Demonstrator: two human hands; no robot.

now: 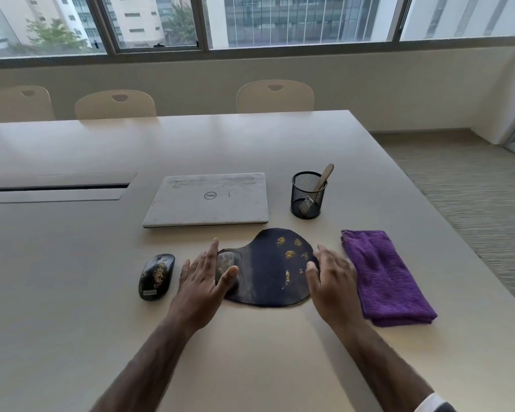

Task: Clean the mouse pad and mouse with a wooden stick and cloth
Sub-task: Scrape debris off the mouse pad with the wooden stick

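A pale conference table point(250, 352) stands below a row of windows, with chairs along its far edge. The pad point(268, 272) lies flat near the front edge, dark and carrying yellow crumbs point(290, 254) on its right half. The mouse point(156, 276) sits just to its left, also crumbed. The folded purple cloth point(387, 278) lies just to its right. The stick point(324, 176) leans in a mesh cup point(306, 197) beside a closed laptop point(205, 200). The left hand point(199, 281) is spread, fingers straight, over the pad's left end. The right hand point(332, 281) is relaxed at the pad's right edge. Both hold nothing; contact with the pad cannot be confirmed. The pad looks thin, soft and light, with a raised cushion at its left end. It would likely sag if lifted by one edge and shed its crumbs, so support at both ends, or a flat press against the table, appears best. The mouse looks rigid, light and glossy, probably slippery; a grip across its sides is advised. The stick looks stiff and light; its exposed upper end is the natural hold.
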